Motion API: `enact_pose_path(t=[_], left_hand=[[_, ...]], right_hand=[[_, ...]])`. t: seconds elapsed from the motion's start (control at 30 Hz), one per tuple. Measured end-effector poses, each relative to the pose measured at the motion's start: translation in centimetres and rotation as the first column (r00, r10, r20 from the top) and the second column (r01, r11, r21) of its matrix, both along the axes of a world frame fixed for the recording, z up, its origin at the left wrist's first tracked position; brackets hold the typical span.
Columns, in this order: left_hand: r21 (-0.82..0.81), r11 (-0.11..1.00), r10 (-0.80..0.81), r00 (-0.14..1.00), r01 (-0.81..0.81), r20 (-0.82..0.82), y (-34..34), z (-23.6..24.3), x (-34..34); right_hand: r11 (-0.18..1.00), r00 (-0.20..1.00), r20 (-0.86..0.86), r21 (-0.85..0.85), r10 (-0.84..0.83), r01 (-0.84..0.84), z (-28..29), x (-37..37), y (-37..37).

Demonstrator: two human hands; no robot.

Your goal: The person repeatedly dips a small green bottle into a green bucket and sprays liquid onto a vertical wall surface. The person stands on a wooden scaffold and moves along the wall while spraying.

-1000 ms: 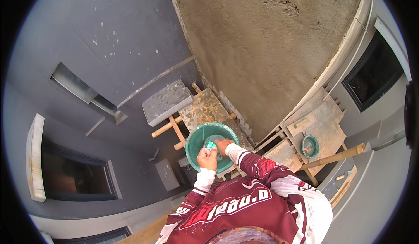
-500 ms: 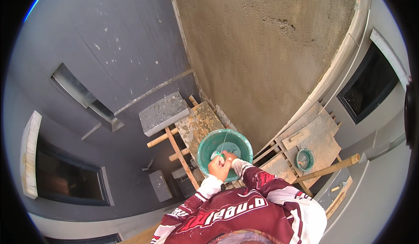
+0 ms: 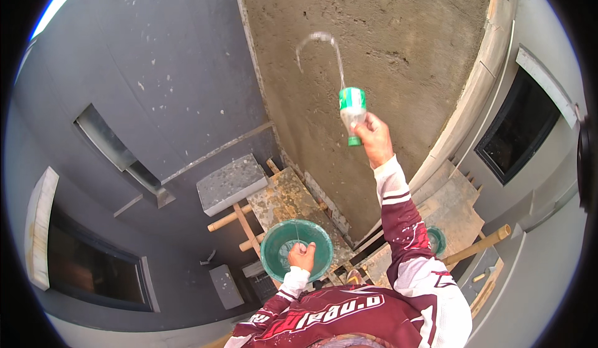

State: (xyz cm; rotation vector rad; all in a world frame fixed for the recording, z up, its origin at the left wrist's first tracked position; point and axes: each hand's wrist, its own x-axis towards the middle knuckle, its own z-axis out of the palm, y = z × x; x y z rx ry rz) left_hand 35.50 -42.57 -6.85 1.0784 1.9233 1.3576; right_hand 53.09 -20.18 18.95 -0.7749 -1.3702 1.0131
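Note:
My right hand point(image 3: 375, 137) is raised in front of the wet plaster wall point(image 3: 398, 92), wrapped round the neck of a clear plastic bottle point(image 3: 353, 108) with a green and white label. The bottle's green cap points down, and its upper end seems cut away. A stream of water point(image 3: 321, 36) arcs out of the top, up and to the left. Lower down, my left hand point(image 3: 301, 257) is closed on the thin wire handle point(image 3: 298, 231) of a green bucket point(image 3: 268, 248). Pale liquid shows inside the bucket.
A speckled board point(image 3: 283, 195) and bamboo poles point(image 3: 476, 246) form the platform. On the right-hand boards stands a smaller green bucket point(image 3: 438, 239), partly behind my right arm. A grey block point(image 3: 230, 185) lies at left. Dark windows point(image 3: 520, 123) sit in the side walls.
My right hand has left the bucket and swung up and right with the bottle, throwing water toward the wall. My left hand and the bucket have shifted left and lower in view.

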Motion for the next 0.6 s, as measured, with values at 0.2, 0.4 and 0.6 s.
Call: enact_pose_path(t=[0.2,0.4,0.6], left_hand=[[0.090,0.993,0.082,0.997,-0.081,0.000,-0.3,1.7,-1.2],[0.207,0.976,0.051,0.995,-0.068,0.087,-0.2,3.4,-1.1],[0.263,0.965,-0.027,0.992,-0.007,0.125,-2.0,5.3,0.2]], right_hand=[[0.984,0.880,0.450,-0.148,0.154,-0.096,-7.5,-1.0,0.0],[0.842,0.206,0.823,-0.481,0.530,-0.244,-23.2,-5.6,-10.4],[0.918,0.037,0.939,-0.326,0.342,-0.227,-24.8,-10.1,-11.6]])
